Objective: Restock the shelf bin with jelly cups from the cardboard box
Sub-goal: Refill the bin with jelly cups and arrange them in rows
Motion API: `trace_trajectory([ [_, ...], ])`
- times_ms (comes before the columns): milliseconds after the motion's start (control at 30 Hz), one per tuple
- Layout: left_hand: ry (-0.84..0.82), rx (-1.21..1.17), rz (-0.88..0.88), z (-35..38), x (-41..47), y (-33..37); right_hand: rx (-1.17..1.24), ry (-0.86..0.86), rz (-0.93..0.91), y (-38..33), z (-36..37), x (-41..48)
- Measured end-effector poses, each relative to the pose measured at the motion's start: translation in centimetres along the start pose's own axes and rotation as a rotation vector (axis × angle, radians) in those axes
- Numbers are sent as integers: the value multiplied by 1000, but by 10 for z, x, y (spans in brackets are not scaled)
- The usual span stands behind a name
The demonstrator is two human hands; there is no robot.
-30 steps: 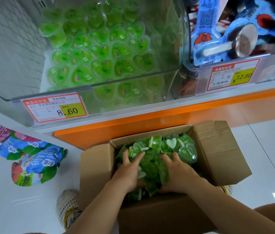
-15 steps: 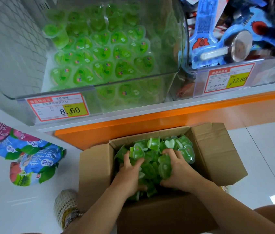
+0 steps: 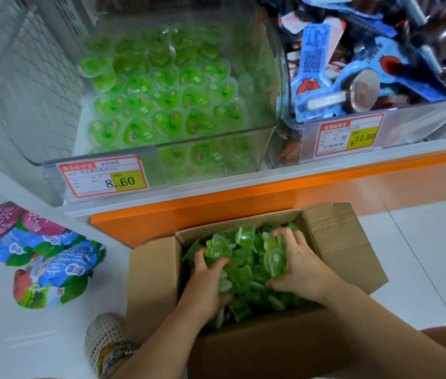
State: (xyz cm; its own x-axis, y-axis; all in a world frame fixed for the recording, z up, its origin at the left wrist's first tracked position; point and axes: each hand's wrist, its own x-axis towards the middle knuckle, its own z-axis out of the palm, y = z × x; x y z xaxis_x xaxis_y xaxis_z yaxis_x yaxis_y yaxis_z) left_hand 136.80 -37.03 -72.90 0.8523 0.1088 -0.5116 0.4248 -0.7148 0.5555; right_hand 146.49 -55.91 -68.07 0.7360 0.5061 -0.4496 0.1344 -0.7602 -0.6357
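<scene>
Cardboard box (image 3: 353,242) stands open on the floor in the lower middle of the frame, just below the orange shelf edge. It is filled with loose green jelly cups (image 3: 246,269), and both hands are inside it. The left hand (image 3: 208,283) has its fingers (image 3: 217,262) curled down into the heap and clamped on some cups; one heart-shaped cup stands up just above them. The right hand (image 3: 302,269) has its fingers (image 3: 284,235) bent round a bunch of cups at the far right side of the box, with the thumb closing from below.

The shelf bin (image 3: 273,86), of clear plastic, is in the upper middle of the frame. It holds a layer of the same cups, with free space above them. Its price tag (image 3: 104,177) hangs at the front.

I judge this to be the gathering of two handfuls. The cups look small and smooth, and each hand holds several only by the fingers. The outer ones could therefore slip during the lift and fall back, or roll onto the floor toward the snack bags (image 3: 44,258) at the left. The way to the bin goes up over its front wall, so a full hand that knocks this wall may spill. The neighbouring bin with blue packets (image 3: 353,77) stands just beside, at the right, and a cup released too far to that side would land among the wrong goods. A too hard squeeze might also dent the thin lids.
</scene>
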Motion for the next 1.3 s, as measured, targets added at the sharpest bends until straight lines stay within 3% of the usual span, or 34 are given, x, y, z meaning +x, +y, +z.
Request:
trace_trajectory([
  [233, 85, -30, 103, -45, -33, 26, -48, 48, -111, -27, -18, -28],
  [567, 159, 70, 431, -166, -144, 98, -54, 205, -435, -126, -94, -102],
  [800, 456, 134, 439, -270, -156, 121, -218, 401, -658, -222, -151, -95],
  [1067, 265, 284, 154, -313, -80, 120, -432, 249, -504, -260, -155, -3],
  [1300, 67, 285, 69, -319, -50, 111, -642, 20, -309, -262, -147, 34],
])
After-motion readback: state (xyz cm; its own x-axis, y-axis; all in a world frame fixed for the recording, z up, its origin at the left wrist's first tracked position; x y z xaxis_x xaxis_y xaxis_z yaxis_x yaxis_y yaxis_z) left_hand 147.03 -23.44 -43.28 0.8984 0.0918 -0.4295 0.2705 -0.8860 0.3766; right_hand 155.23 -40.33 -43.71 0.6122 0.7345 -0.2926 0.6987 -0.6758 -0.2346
